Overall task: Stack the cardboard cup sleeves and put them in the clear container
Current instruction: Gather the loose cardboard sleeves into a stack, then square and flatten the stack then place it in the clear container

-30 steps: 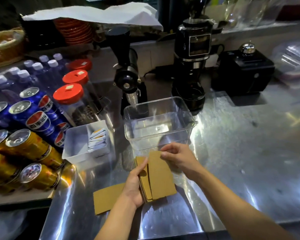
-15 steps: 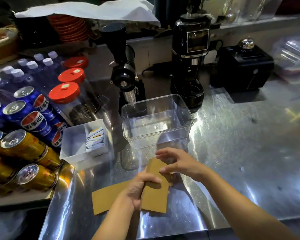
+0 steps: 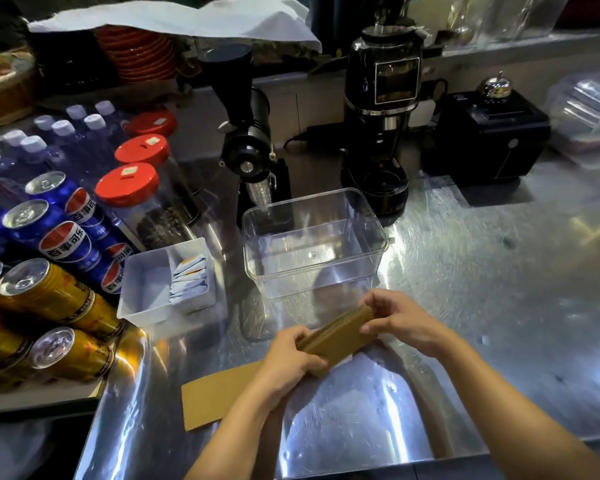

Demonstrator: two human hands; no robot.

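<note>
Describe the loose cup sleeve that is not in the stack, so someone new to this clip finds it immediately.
Start at the clear container in the middle of the steel counter and come toward the camera, past both hands. The loose sleeve lies flat under the left forearm; unlike the held stack, nothing grips it.

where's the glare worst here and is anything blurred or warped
Head view: the steel counter throws bright glare streaks right of the clear container and near the front edge; the far right is smeared and soft; wide-angle bending curves the cans at left; both hands and the cardboard sleeves stay fairly sharp.
</note>
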